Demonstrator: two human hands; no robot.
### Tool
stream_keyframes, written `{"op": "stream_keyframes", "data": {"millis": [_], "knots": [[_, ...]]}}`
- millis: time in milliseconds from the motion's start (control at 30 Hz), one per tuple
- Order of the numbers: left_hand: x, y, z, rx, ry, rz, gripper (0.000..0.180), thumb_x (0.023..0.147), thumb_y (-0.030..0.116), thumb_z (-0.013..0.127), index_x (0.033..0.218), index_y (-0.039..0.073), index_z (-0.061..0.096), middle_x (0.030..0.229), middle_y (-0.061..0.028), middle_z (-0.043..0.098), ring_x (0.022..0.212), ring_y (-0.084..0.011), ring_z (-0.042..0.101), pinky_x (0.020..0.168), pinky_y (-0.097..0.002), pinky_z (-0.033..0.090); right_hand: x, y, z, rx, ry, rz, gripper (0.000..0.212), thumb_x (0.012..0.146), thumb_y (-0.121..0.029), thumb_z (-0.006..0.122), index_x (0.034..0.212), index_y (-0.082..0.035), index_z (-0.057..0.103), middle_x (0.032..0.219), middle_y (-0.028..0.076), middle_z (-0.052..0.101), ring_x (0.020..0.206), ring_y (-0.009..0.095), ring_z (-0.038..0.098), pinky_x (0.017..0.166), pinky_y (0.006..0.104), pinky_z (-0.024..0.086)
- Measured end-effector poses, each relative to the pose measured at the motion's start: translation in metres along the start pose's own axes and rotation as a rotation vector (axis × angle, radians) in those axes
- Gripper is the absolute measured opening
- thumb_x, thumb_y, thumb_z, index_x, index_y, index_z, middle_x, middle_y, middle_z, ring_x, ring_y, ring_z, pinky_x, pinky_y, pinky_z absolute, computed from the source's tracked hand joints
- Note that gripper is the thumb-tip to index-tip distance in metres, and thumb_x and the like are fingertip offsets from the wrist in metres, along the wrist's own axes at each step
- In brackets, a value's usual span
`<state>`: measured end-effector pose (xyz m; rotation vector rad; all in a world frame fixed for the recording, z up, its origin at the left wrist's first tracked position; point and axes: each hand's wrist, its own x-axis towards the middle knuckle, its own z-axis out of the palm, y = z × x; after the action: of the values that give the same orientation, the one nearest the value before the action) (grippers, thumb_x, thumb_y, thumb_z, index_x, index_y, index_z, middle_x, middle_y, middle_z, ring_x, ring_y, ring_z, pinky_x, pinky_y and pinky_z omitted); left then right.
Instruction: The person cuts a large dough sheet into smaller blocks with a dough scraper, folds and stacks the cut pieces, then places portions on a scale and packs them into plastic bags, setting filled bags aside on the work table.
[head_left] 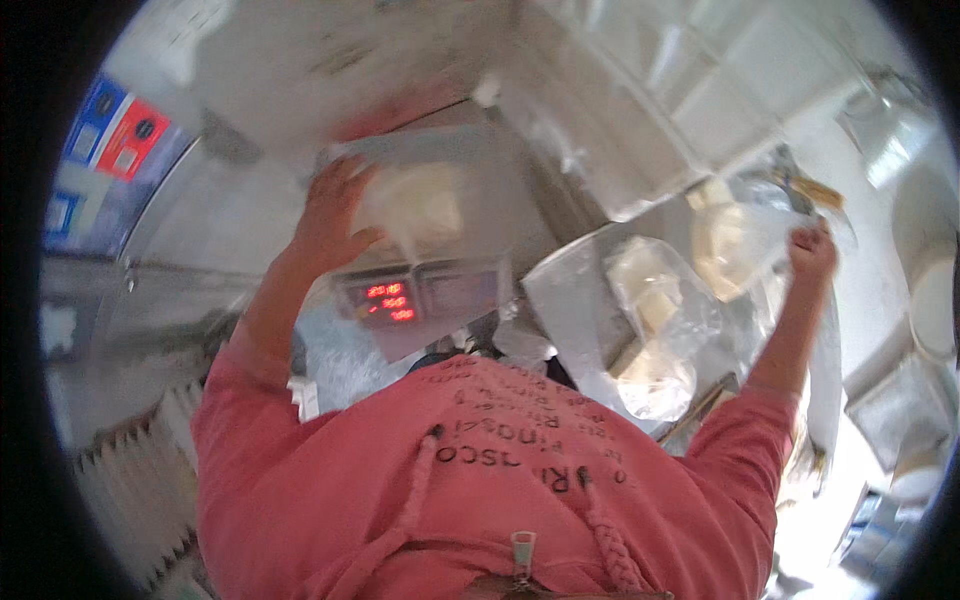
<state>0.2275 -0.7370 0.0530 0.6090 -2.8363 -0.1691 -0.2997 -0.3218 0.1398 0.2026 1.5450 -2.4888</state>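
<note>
My left hand [335,215] is spread open at the left edge of a scale [440,285] with a lit red display. A pale yellow piece [425,200] rests on the scale, on a whitish translucent sheet [490,170]; whether my fingers touch the sheet is blurred. Out to the right, my right hand [814,250] is closed, apparently on the edge of a clear plastic bag [770,232]. Inside that bag sits a pale yellow block [722,250], probably cheese. Nearer to me lies another clear bag [655,375] with pale pieces in it.
A large white bin [610,150] stands beyond the bags at the far right. Blue and red printed sheets [130,140] are at the left rim. White ribbed crates [135,480] stand at the lower left, and a round white container [935,305] at the right rim.
</note>
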Motion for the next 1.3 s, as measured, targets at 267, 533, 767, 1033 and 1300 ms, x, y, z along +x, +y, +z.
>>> {"op": "stream_keyframes", "data": {"millis": [267, 533, 767, 1033, 1300], "knots": [[0.019, -0.018, 0.025, -0.139, -0.082, 0.135, 0.056, 0.071, 0.025, 0.066, 0.121, 0.009, 0.047, 0.113, -0.0154, 0.054, 0.108, -0.0327, 0.048, 0.094, -0.045, 0.034, -0.135, -0.083, 0.064, 0.088, -0.698, 0.141, 0.014, 0.091, -0.003, 0.037, 0.098, 0.004, 0.047, 0.074, 0.007, 0.036, 0.048, 0.009, 0.024, 0.05, 0.0255, 0.025], [-0.007, -0.02, 0.001, -0.408, 0.046, 0.168, 0.023, 0.078, 0.02, 0.061, 0.09, 0.001, 0.058, 0.081, -0.0178, 0.058, 0.078, -0.0373, 0.055, 0.067, -0.0432, 0.042, -0.228, 0.025, 0.164, 0.199, -0.855, 0.372, 0.016, 0.089, -0.002, 0.037, 0.097, 0.004, 0.048, 0.077, 0.009, 0.042, 0.048, 0.007, 0.03, 0.048, 0.0244, 0.029], [-0.176, 0.003, -0.056, -0.419, 0.174, -0.341, 0.016, 0.075, 0.011, 0.062, 0.087, 0.001, 0.059, 0.082, -0.0161, 0.059, 0.078, -0.035, 0.056, 0.068, -0.0405, 0.044, -0.284, 0.162, 0.247, 0.231, -0.859, 0.485, 0.021, 0.075, 0.007, 0.042, 0.093, 0.0, 0.051, 0.069, 0.005, 0.041, 0.049, 0.012, 0.03, 0.051, 0.0309, 0.03], [-0.321, 0.079, -0.034, -0.281, 0.204, -0.686, 0.01, 0.078, 0.007, 0.059, 0.085, 0.0, 0.059, 0.077, -0.0146, 0.058, 0.072, -0.0308, 0.056, 0.063, -0.0351, 0.044, -0.281, 0.233, 0.28, -0.684, -1.433, -0.501, 0.027, 0.079, -0.007, 0.053, 0.106, -0.002, 0.053, 0.094, 0.013, 0.061, 0.075, 0.023, 0.056, 0.071, 0.0339, 0.044], [-0.387, 0.195, -0.002, -0.509, 0.245, -1.145, 0.011, 0.083, 0.011, 0.056, 0.087, 0.0, 0.058, 0.071, -0.0081, 0.054, 0.063, -0.0123, 0.047, 0.06, -0.0272, 0.04, -0.185, 0.087, -0.034, -1.526, -1.015, -0.194, 0.039, 0.083, -0.029, 0.055, 0.117, -0.009, 0.054, 0.101, 0.011, 0.062, 0.094, 0.02, 0.059, 0.078, 0.033, 0.045]]}}
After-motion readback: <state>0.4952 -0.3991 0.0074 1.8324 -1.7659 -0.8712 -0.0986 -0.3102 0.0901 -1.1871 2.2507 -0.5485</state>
